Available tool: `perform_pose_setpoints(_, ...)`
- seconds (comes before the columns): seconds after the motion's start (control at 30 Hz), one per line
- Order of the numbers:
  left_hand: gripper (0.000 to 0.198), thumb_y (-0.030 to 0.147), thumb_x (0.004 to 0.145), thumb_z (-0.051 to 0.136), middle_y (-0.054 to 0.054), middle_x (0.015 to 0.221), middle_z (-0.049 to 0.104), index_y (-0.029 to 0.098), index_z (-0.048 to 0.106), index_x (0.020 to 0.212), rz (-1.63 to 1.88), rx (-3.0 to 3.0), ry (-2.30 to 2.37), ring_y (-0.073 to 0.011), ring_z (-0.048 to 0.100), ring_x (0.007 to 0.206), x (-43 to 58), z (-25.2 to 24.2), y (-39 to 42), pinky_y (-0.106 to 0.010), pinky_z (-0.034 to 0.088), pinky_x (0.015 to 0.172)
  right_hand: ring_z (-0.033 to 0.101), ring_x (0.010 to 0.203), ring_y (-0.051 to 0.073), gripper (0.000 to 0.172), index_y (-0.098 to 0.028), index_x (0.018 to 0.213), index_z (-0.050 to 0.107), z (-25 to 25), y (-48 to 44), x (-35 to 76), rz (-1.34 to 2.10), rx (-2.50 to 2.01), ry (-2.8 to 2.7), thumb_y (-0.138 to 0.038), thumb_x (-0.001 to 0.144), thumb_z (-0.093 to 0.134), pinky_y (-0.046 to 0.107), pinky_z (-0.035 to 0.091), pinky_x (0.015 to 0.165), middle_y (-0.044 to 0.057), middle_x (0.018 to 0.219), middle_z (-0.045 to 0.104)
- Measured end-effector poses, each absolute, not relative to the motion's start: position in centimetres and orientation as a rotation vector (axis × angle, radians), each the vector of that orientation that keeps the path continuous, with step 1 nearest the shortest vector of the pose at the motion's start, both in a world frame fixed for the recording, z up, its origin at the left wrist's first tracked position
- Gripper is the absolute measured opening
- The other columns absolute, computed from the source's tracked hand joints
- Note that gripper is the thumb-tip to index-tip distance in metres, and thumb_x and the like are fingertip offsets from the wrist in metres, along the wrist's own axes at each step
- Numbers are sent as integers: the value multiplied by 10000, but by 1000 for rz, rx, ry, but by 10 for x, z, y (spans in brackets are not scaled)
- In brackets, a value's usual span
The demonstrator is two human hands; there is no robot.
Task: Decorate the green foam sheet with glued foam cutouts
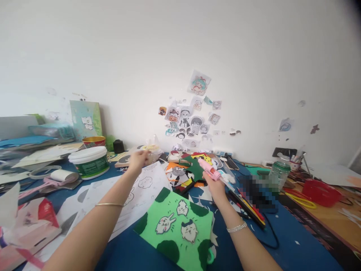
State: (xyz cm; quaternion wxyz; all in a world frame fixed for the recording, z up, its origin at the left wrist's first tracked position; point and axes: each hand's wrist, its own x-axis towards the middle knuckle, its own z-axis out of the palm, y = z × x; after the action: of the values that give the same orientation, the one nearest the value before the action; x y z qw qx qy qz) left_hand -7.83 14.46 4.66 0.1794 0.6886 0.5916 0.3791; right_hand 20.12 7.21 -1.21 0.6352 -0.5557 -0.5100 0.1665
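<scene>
My right hand (216, 188) is wrapped round a pink hot glue gun (210, 169), its tip pointing up and to the left, with a clear stick coming out of its back. Farther left, my left hand (138, 161) is raised with its fingers drawn together near a crinkled clear plastic bag (153, 152). What those fingers hold, if anything, I cannot make out. Between my forearms lies a bright green sheet (166, 203) with dark green patches and three cut-out cartoon figures on it. Line drawings on white paper (145, 182) lie under my left arm.
A white-lidded tub (88, 162) and a gold tin (94, 141) stand at left. Colourful paper scraps (180, 173) heap at the centre back. Pencils (248, 209), a glass jar (279, 175) and a red plastic container (321, 192) are at right. Stickers cover part of the wall.
</scene>
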Motion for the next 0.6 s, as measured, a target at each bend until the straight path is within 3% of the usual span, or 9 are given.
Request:
perform_pose_setpoints(0.07,670,497,883,145,-90,608,636,33,606,1029,1140,1915,1766,-219,587,570,-92,51,144,-301,407,515,550,537,188,261,-166,608,644,-13,76,206,427,-1264,-1072,-416,669,600,276,402,468,27,537,601)
perform_pose_setpoints(0.13,656,534,868,204,-123,732,683,51,603,1064,1109,1961,1762,-251,625,660,-89,40,134,-326,445,566,524,480,174,281,-166,590,640,-13,79,209,445,-1256,-1038,-432,667,595,269,382,435,8,473,564)
perform_pose_setpoints(0.17,595,546,847,298,-123,891,698,103,590,1119,1069,2024,1710,-259,638,783,-81,30,126,-330,469,642,511,459,167,289,-167,584,636,-14,80,210,450,-1252,-1033,-439,668,592,266,374,424,0,454,550)
perform_pose_setpoints(0.2,541,535,826,382,-96,1105,658,179,552,1197,1004,2132,1616,-261,608,966,-72,18,118,-339,464,773,499,442,161,294,-168,577,632,-14,80,210,457,-1250,-1027,-444,668,590,264,367,416,-6,441,540)
perform_pose_setpoints(0.23,565,524,847,365,-76,1338,500,227,422,1324,844,2403,1449,-262,484,1179,-61,5,109,-370,395,925,490,431,156,294,-169,574,628,-14,81,210,464,-1248,-1024,-445,667,589,262,361,410,-10,434,533)
perform_pose_setpoints(0.27,597,537,860,331,-54,1448,346,256,316,1386,654,2629,1319,-263,335,1300,-51,-7,102,-408,290,1025,485,426,153,291,-170,571,626,-14,81,209,472,-1248,-1023,-442,665,591,261,357,407,-12,431,531)
perform_pose_setpoints(0.37,647,566,891,167,-63,1513,96,221,149,1438,267,2897,1290,-260,51,1383,-30,-31,88,-459,59,1099,501,445,157,264,-167,578,628,-14,79,206,492,-1254,-1030,-417,659,600,260,361,420,-7,446,542)
perform_pose_setpoints(0.5,762,647,850,128,-120,1506,24,169,97,1442,119,2881,1413,-290,-23,1376,-26,-34,91,-515,9,1082,528,484,166,246,-161,615,640,-15,77,203,522,-1272,-1039,-399,662,605,265,374,450,-1,477,561)
perform_pose_setpoints(0.6,742,623,862,76,-115,1504,-37,164,8,1441,85,2804,1396,-274,-57,1374,-31,-25,95,-522,15,1079,540,507,174,238,-164,619,641,-16,76,203,538,-1280,-1048,-398,656,615,270,382,471,1,493,570)
